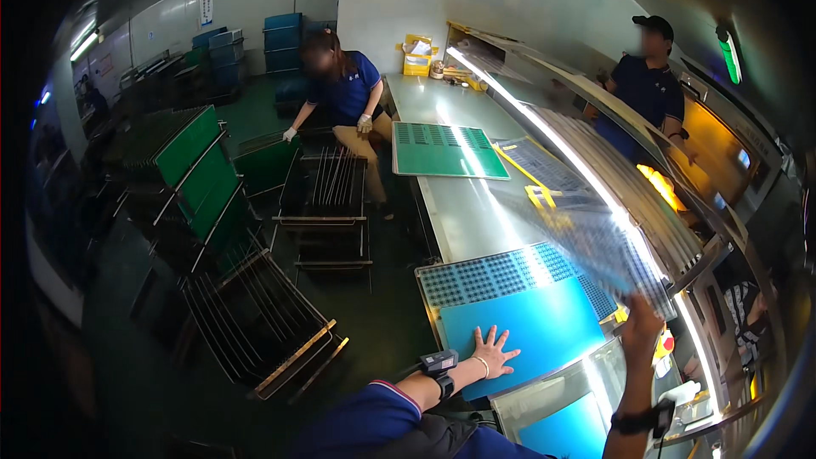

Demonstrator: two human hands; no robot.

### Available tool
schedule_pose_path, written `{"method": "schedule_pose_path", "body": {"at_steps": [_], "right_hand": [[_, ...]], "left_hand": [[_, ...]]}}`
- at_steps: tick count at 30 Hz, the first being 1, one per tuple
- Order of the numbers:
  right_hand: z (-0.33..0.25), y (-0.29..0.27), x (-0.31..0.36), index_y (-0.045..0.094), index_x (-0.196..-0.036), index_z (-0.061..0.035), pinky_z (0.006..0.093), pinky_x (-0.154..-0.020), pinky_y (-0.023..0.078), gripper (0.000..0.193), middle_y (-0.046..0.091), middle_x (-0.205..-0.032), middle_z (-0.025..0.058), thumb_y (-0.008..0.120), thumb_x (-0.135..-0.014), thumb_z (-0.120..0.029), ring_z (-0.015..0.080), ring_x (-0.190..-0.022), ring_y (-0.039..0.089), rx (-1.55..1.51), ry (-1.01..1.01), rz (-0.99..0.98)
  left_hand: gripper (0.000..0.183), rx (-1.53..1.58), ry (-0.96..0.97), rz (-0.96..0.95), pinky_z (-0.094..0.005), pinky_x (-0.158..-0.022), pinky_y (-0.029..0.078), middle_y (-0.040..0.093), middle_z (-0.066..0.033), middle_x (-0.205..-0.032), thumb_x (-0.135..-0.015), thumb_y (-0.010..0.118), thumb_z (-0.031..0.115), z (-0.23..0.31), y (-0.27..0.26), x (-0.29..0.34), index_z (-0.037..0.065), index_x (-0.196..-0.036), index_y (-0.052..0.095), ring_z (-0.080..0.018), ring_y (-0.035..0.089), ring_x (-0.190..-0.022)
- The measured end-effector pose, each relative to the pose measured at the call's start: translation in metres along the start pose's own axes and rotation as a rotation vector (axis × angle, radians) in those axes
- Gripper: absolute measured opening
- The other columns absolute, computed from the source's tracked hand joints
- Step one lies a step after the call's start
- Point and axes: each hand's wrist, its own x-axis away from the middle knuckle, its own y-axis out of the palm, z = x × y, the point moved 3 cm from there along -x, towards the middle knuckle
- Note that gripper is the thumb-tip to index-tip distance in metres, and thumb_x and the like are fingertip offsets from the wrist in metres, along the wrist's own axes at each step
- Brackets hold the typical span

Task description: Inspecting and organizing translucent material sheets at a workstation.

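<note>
My two hands at work over a metal table (459, 221), from near to far. Nearest, a blue sheet lies at the lower edge, beside the black strapped device (654, 419) on my right wrist. Just beyond, my left grip (493, 357) presses flat on a larger blue panel (544, 323), fingers spread apart; this panel partly covers a board with a dotted grid (493, 279). To the right, my right grip (641, 330) is raised at the near corner of a patterned film (586, 238), slanting and blurred; whether the fingers are clamped on it I cannot tell. Farther along lies a green panel (446, 160), left of a bright light tube (544, 132). On the left, wire racks (297, 359) stand on the floor; beyond them a co-worker (348, 85) in white gloves touches a green board (268, 168). Farthest back, blue crates (282, 38) are stacked
</note>
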Motion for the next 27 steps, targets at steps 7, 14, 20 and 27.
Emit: {"method": "schedule_pose_path", "body": {"at_steps": [7, 14, 20, 27], "right_hand": [[-0.099, -0.004, 0.201, 0.067, -0.090, -0.0013, 0.0327, -0.059, 0.054, 0.016, 0.068, -0.084, 0.0159, 0.061, -0.076, 0.005, 0.0273, -0.070, 0.068, 0.008, 0.145, -0.005], [-0.146, 0.024, 0.323, 0.064, -0.100, -0.0034, 0.0422, -0.092, 0.048, 0.027, 0.063, -0.103, 0.0152, 0.060, -0.074, 0.003, 0.0288, -0.100, 0.061, -0.325, 0.315, -0.207], [-0.165, -0.045, 0.411, 0.054, -0.113, -0.0016, 0.0410, -0.098, 0.037, 0.046, 0.047, -0.118, 0.0168, 0.073, -0.074, -0.016, 0.0330, -0.112, 0.046, 0.098, 1.141, -0.026], [-0.178, -0.115, 0.495, 0.058, -0.103, -0.0089, 0.0317, -0.076, 0.050, 0.029, 0.062, -0.098, 0.0054, 0.068, -0.082, -0.024, 0.0189, -0.085, 0.061, -1.136, 2.266, 0.877]], "left_hand": [[0.078, 2.099, -0.302, -0.227, -0.0532, -0.097, 0.039, 0.054, -0.0203, -0.122, -0.083, 0.040, 0.070, -0.025, 0.009, 0.039, 0.006, -0.126, 0.047, -0.0326, 0.050, -0.117], [0.034, 1.607, -0.253, -0.648, -0.0269, -0.064, 0.053, 0.065, -0.0125, -0.094, -0.082, 0.066, 0.011, -0.024, -0.004, 0.111, -0.002, -0.112, 0.055, -0.0206, 0.065, -0.079], [0.039, 1.263, -0.177, -0.605, -0.0376, -0.067, 0.056, 0.062, -0.0193, -0.102, -0.088, 0.055, 0.007, -0.036, -0.007, 0.086, 0.002, -0.125, 0.041, -0.0275, 0.066, -0.082], [0.033, 1.173, -0.068, -0.744, -0.0359, -0.070, 0.057, 0.064, -0.0126, -0.097, -0.086, 0.061, 0.009, -0.015, -0.039, 0.050, 0.001, -0.117, 0.051, -0.0204, 0.066, -0.083]]}}
